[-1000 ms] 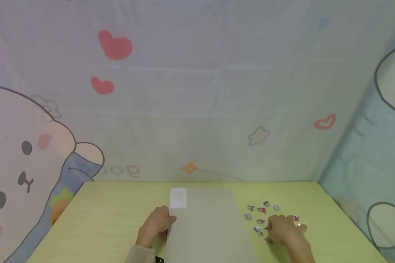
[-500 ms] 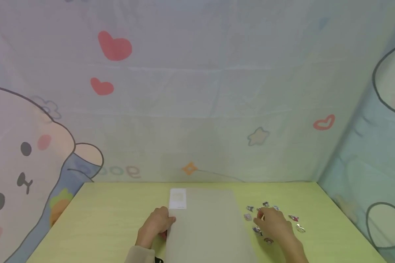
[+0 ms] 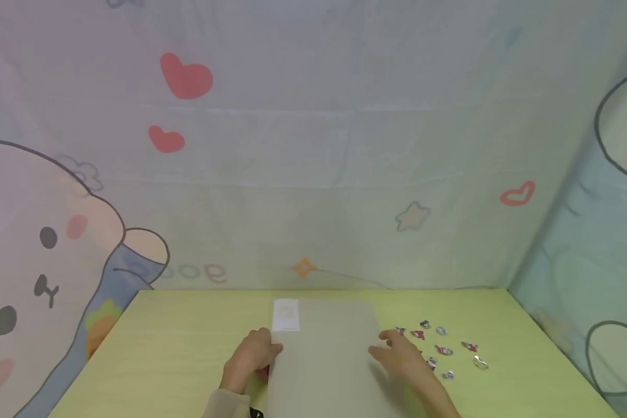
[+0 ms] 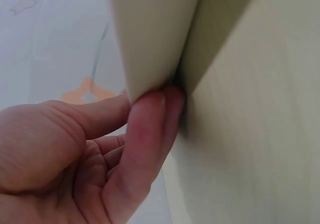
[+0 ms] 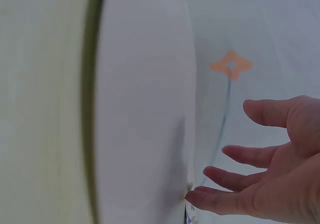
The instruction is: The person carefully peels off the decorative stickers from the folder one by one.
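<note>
A flat pale grey board (image 3: 329,371) lies on the table, a white label (image 3: 285,315) at its far left corner. My left hand (image 3: 251,354) grips its left edge; in the left wrist view the thumb and fingertips (image 4: 145,129) pinch the board's thick side. Over the right edge, my right hand (image 3: 399,360) has its fingers spread and holds nothing. In the right wrist view its lowest fingertip (image 5: 192,196) comes right up to the board's edge. Small shiny pieces, such as a pink one (image 3: 444,350) and a silvery one (image 3: 480,363), lie scattered right of the board.
A pale yellow-green table (image 3: 188,325) carries everything. Behind it hangs a printed cloth (image 3: 313,145) with hearts and a star, and another cloth (image 3: 606,267) closes off the right side. Part of the scattered pieces is hidden behind the right hand.
My right hand has moved left from among the small pieces to above the board's right edge, and its fingers have spread. The left hand has stayed on the left edge.
</note>
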